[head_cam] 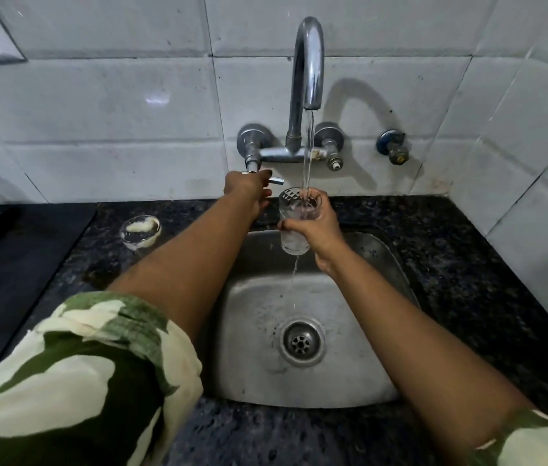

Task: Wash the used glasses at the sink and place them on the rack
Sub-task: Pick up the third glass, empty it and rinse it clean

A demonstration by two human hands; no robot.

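Just above the middle of the frame, the right hand (316,227) grips a clear, straight-sided drinking glass (297,220), fingers and thumb wrapped around its wall. The glass stands nearly upright with its long axis vertical and its mouth up, directly under the spout of the curved chrome wall tap (308,62), so the falling water stream (308,153) drops straight into it. Water runs off its base into the stainless steel sink (249,331) below. Just to the left, the left hand (249,190) is curled around the tap's metal lever handle (274,180), close beside the glass. The next move looks to depend on that alignment: mouth under stream, left hand ready at the valve. No rack can be clearly made out.
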